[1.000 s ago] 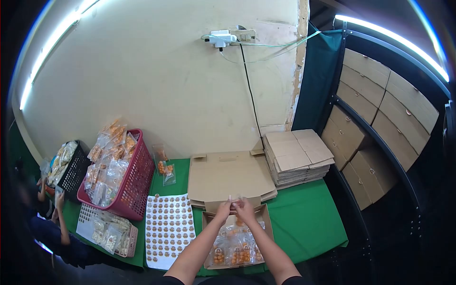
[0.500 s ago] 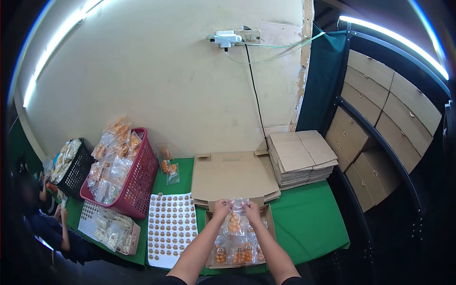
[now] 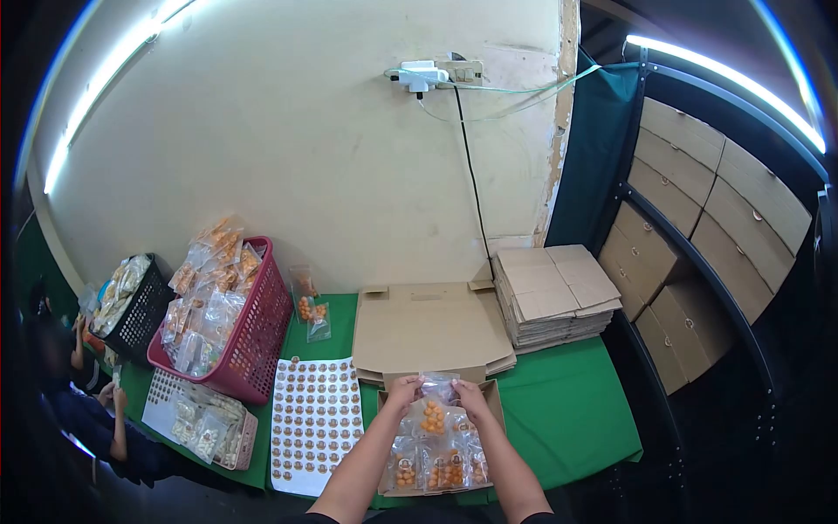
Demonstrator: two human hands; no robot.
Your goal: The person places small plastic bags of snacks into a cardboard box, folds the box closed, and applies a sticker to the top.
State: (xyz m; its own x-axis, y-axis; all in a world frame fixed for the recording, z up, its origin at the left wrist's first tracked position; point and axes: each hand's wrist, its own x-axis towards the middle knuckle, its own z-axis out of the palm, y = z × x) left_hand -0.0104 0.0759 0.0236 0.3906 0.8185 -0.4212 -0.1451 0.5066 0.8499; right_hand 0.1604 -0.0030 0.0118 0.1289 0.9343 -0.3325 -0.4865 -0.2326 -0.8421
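Note:
Between my two hands a clear plastic bag of round orange snacks point(image 3: 434, 417) is held by its upper corners. My left hand point(image 3: 404, 392) pinches the left corner and my right hand point(image 3: 470, 398) the right one. The bag's top looks folded or crumpled between the fingers. Under it, an open cardboard box point(image 3: 497, 410) holds several similar bags point(image 3: 445, 472) lying side by side, some with round stickers. My forearms cover parts of the box's sides.
Left of the box lies a sticker sheet point(image 3: 317, 428). Beyond it stand a pink basket of snack bags point(image 3: 266, 349) and a small tray of pale packets point(image 3: 249, 437). Flat cardboard point(image 3: 428, 327) and a carton stack point(image 3: 559, 297) lie behind. A person point(image 3: 113, 419) works at far left.
The bag's upper part, stretched upright between my hands before, now looks folded over. My hands have moved slightly lower and a little apart. The view has shifted slightly.

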